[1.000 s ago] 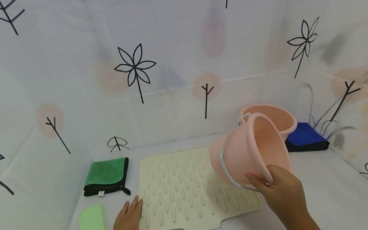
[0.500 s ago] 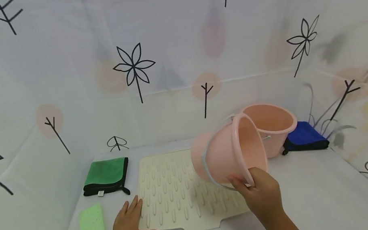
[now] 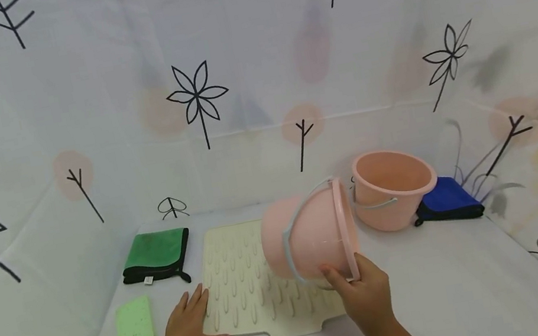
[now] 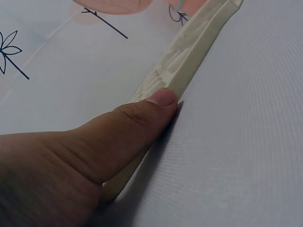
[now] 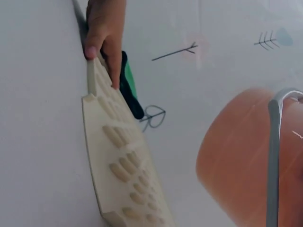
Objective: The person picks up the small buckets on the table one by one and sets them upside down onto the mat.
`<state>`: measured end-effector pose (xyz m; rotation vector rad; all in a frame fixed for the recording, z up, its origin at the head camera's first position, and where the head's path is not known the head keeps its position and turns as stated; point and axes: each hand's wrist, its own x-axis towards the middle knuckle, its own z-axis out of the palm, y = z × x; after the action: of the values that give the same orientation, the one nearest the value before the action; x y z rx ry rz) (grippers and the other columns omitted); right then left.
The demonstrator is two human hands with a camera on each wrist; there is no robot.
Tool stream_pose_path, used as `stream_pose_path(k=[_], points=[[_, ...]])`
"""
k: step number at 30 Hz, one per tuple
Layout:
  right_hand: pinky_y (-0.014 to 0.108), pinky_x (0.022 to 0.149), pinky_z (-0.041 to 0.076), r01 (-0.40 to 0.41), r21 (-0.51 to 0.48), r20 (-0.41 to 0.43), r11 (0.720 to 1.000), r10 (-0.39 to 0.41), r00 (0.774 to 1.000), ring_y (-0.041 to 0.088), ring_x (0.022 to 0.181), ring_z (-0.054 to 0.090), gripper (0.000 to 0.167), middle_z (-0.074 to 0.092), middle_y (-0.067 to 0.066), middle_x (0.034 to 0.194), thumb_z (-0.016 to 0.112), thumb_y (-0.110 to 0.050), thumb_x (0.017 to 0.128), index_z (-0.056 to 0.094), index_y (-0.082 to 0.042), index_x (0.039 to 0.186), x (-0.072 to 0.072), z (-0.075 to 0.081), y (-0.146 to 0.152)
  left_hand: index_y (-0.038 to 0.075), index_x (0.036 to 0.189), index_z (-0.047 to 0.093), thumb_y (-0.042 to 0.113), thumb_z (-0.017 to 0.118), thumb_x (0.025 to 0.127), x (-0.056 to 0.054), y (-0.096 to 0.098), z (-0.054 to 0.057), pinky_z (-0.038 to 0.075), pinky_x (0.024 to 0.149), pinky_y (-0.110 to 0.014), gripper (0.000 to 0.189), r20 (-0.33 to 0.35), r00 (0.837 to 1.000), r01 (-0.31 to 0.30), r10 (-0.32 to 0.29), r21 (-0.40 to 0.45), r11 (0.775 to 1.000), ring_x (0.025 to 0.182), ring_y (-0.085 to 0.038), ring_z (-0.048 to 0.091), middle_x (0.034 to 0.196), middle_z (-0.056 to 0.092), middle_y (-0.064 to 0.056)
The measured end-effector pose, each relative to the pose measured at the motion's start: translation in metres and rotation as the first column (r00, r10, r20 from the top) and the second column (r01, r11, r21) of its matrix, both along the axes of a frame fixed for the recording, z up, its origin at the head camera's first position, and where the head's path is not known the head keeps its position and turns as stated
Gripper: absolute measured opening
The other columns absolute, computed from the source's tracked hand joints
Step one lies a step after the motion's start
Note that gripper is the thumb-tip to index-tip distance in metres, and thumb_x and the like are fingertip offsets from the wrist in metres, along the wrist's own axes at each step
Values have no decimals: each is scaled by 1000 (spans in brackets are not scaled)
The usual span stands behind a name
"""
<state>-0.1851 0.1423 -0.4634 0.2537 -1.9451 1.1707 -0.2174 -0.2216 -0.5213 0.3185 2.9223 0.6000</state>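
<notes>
Buckets (image 3: pixel 313 235) total two (right hand (image 3: pixel 368 293) grips one); spread left hand (image 3: pixel 188 333) touches one mat (image 3: pixel 244 307).

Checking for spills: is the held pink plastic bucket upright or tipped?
Tipped: the round pink plastic bucket lies sideways in the right hand, rim facing right, base left.

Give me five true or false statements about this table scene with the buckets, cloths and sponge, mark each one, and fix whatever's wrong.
1. The right-hand grip holds a pink bucket by its rim. True.
2. That pink bucket is upright. False: it is tipped sideways, its mouth toward the right in the head view.
3. The left-hand grip touches the edge of the ridged cream board. True.
4. The light green sponge sits on the green cloth. False: it lies on the white tabletop, apart from that cloth.
5. A second bucket stands left of the blue cloth in the head view. True.
</notes>
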Motion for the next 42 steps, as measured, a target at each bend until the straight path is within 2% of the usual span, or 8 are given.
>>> stream_pose_path(k=[7,11,18,22,29,32,34,42], points=[[18,62,53,7,-166,212,986,29,977,10,65,60,22,75,2,77,92,-15,79,77,-4,91,7,-2,-11,-3,159,36,71,84,71,-2,0,3,20,120,-73,125,17,1000,2,-2,1,1000,153,-60,19,168,30,-27],[19,69,56,-36,-226,238,974,91,967,11,74,66,24,78,5,86,89,-12,82,77,-1,99,9,-2,-16,-3,161,34,72,77,79,-5,2,9,14,122,-73,119,41,999,-19,17,44,999,154,-59,16,168,27,-30],[19,75,58,-65,-304,282,951,154,947,10,83,70,28,79,8,93,88,-14,85,76,0,107,10,-2,-24,-1,163,29,56,66,97,-6,8,34,9,123,-74,95,-36,998,-41,49,196,980,157,-55,12,168,25,-30],[20,78,58,-77,-325,313,943,184,932,12,87,71,29,80,7,96,87,-17,87,76,-2,108,10,-4,-25,17,168,20,56,58,102,-7,17,44,16,122,-73,86,-47,996,-56,81,404,913,159,-47,14,174,20,-16],[24,79,60,-87,-279,389,956,196,900,13,89,71,38,79,9,104,83,-24,91,72,3,116,14,-7,-24,36,168,14,49,65,100,-4,48,53,33,118,-65,86,-175,981,184,-81,723,666,161,-43,16,176,14,-4],[26,78,60,-116,-288,396,951,228,890,13,87,71,37,78,10,104,82,-22,93,71,3,117,17,-11,-23,40,168,6,59,66,97,1,64,57,37,116,-65,94,-202,969,246,-140,763,597,162,-43,8,177,6,0],[26,77,61,-132,-302,391,944,249,886,13,87,71,35,78,11,103,81,-19,93,70,3,117,19,-13,-23,42,168,3,64,66,95,3,74,60,38,115,-65,99,-206,966,257,-154,775,578,162,-43,3,177,1,3],[28,72,61,-168,-322,333,932,277,901,13,82,71,25,78,11,97,81,-10,91,72,2,111,17,-18,-22,49,166,0,70,73,85,-1,94,69,38,113,-70,111,-188,976,217,-112,764,608,163,-37,3,176,-2,9]])
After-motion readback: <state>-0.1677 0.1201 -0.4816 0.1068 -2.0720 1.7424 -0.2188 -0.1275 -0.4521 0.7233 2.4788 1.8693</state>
